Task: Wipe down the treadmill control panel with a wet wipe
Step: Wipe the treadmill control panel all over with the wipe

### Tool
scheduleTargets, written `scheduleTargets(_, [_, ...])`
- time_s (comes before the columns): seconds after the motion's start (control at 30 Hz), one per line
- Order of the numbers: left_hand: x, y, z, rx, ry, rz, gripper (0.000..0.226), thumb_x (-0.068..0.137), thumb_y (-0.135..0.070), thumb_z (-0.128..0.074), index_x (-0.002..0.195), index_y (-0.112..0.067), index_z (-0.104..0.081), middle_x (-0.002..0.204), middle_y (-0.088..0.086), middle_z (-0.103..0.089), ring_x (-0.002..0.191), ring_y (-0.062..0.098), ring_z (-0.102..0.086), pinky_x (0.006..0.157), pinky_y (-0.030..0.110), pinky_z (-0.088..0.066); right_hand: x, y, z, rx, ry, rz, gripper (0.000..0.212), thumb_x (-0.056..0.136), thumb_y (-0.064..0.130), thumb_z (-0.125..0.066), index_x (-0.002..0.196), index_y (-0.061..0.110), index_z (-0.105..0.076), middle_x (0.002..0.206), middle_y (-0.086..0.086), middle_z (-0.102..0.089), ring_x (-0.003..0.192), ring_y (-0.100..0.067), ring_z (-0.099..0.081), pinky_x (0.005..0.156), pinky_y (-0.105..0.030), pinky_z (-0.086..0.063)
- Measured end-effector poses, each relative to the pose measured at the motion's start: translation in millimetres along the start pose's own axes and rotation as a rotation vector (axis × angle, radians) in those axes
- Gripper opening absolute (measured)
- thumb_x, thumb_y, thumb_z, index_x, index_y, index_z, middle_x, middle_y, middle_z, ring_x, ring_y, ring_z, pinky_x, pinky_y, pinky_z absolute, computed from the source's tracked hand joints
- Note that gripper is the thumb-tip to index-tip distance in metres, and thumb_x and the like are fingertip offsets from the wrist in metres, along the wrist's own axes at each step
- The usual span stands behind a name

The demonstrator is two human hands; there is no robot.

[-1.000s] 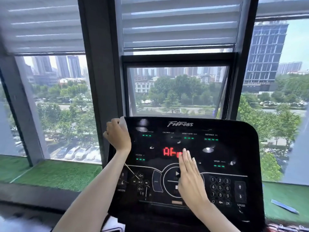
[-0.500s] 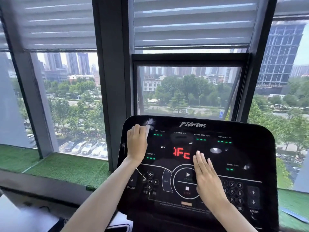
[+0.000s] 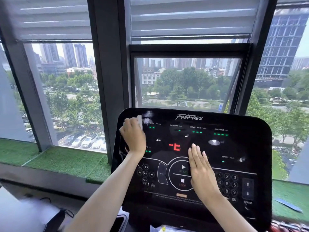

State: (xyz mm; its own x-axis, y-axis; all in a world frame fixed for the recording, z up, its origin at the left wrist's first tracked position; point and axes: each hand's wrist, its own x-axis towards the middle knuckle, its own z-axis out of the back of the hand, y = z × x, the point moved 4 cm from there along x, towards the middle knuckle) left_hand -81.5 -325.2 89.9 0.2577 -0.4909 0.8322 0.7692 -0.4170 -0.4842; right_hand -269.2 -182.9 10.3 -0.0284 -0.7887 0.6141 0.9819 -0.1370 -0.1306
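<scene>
The black glossy treadmill control panel (image 3: 234,148) fills the lower middle of the view, with a red lit display, green indicator lights and a number pad. My left hand (image 3: 133,136) presses a white wet wipe (image 3: 139,121) against the panel's upper left corner; only a strip of the wipe shows past my fingers. My right hand (image 3: 200,171) lies flat, fingers together, on the panel's middle, partly over the round start/stop button.
Large windows with dark frames (image 3: 107,81) stand right behind the panel. A ledge of green artificial turf (image 3: 63,159) runs under the windows on both sides. A flat blue-grey strip (image 3: 288,205) lies on the turf at the right.
My left hand with the wipe has slid from the panel's left edge onto its upper left surface. The red display reading has changed. My right hand stays flat mid-panel.
</scene>
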Motion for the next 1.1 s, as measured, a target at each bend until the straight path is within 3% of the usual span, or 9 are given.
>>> scheduleTargets(0.13, [-11, -22, -10, 0.067, 0.046, -0.546, 0.035, 0.069, 0.011, -0.067, 0.086, -0.013, -0.048, 0.071, 0.002, -0.048, 0.066, 0.02, -0.046, 0.067, 0.032, -0.038, 0, 0, 1, -0.029, 0.006, 0.024, 0.081, 0.055, -0.007, -0.043, 0.135, -0.013, -0.031, 0.145, -0.029, -0.03, 0.134, -0.038, -0.032, 0.108, -0.046, -0.016])
scheduleTargets(0.3, [0, 2, -4, -0.013, 0.006, 0.19, 0.015, 0.081, 0.007, -0.058, 0.088, -0.007, -0.056, 0.085, 0.009, -0.055, 0.082, 0.029, -0.053, 0.08, 0.041, -0.038, 1, 1, 3, 0.037, 0.043, -0.002, 0.094, 0.045, -0.012, -0.067, 0.134, -0.012, -0.036, 0.143, -0.028, -0.035, 0.132, -0.038, -0.035, 0.105, -0.05, -0.037])
scheduleTargets(0.47, [-23, -52, -12, 0.068, 0.03, -0.473, 0.046, 0.061, 0.014, -0.069, 0.085, -0.016, -0.044, 0.07, 0.002, -0.047, 0.066, 0.02, -0.045, 0.068, 0.031, -0.031, -1, -1, 5, 0.056, 0.01, 0.007, 0.091, 0.046, -0.015, -0.062, 0.133, -0.012, -0.037, 0.142, -0.027, -0.036, 0.131, -0.037, -0.036, 0.106, -0.049, -0.034])
scheduleTargets(0.6, [-4, -11, -10, -0.001, 0.059, 0.111, 0.016, 0.079, 0.006, -0.059, 0.087, -0.008, -0.055, 0.085, 0.008, -0.055, 0.082, 0.028, -0.053, 0.08, 0.04, -0.034, 0, -1, 6, 0.049, 0.025, 0.002, 0.087, 0.05, -0.013, -0.057, 0.134, -0.01, -0.036, 0.144, -0.025, -0.034, 0.133, -0.035, -0.035, 0.105, -0.048, -0.036])
scheduleTargets(0.67, [-6, -29, -7, -0.047, 0.019, 0.186, 0.019, 0.078, 0.008, -0.059, 0.086, -0.009, -0.055, 0.085, 0.007, -0.055, 0.082, 0.027, -0.054, 0.08, 0.041, -0.036, 0, -1, 5, 0.042, 0.049, 0.008, 0.091, 0.047, -0.012, -0.062, 0.135, -0.011, -0.036, 0.144, -0.026, -0.034, 0.132, -0.036, -0.036, 0.104, -0.048, -0.037])
scheduleTargets(0.8, [-40, -98, -15, -0.051, 0.08, -0.513, 0.044, 0.062, 0.014, -0.069, 0.085, -0.018, -0.049, 0.072, -0.001, -0.049, 0.067, 0.02, -0.048, 0.069, 0.032, -0.032, 0, -2, 9, 0.005, 0.085, 0.035, 0.096, 0.046, -0.006, -0.073, 0.135, -0.011, -0.036, 0.144, -0.027, -0.034, 0.133, -0.036, -0.035, 0.105, -0.049, -0.035])
scheduleTargets(0.87, [-36, -91, -18, -0.057, 0.101, -0.613, 0.043, 0.066, 0.008, -0.07, 0.09, -0.018, -0.047, 0.072, 0.0, -0.051, 0.067, 0.02, -0.048, 0.069, 0.031, -0.03, 0, -3, 9, -0.03, 0.099, 0.044, 0.095, 0.049, -0.003, -0.074, 0.135, -0.01, -0.035, 0.144, -0.026, -0.033, 0.134, -0.035, -0.033, 0.107, -0.047, -0.031])
scheduleTargets(1.03, [-9, -24, -20, -0.085, 0.014, 0.135, 0.013, 0.085, 0.002, -0.055, 0.092, -0.009, -0.057, 0.091, 0.006, -0.057, 0.085, 0.024, -0.053, 0.083, 0.037, -0.031, 0, -2, 7, -0.028, 0.081, 0.047, 0.095, 0.049, -0.002, -0.071, 0.136, -0.01, -0.035, 0.144, -0.025, -0.034, 0.134, -0.035, -0.034, 0.109, -0.046, -0.029])
scheduleTargets(1.1, [-14, -42, -23, -0.093, -0.008, 0.173, 0.014, 0.083, 0.003, -0.057, 0.09, -0.01, -0.056, 0.089, 0.005, -0.057, 0.083, 0.024, -0.053, 0.083, 0.038, -0.033, 0, -3, 8, -0.037, 0.053, 0.058, 0.084, 0.055, -0.005, -0.057, 0.136, -0.01, -0.035, 0.144, -0.026, -0.034, 0.133, -0.035, -0.034, 0.109, -0.046, -0.03])
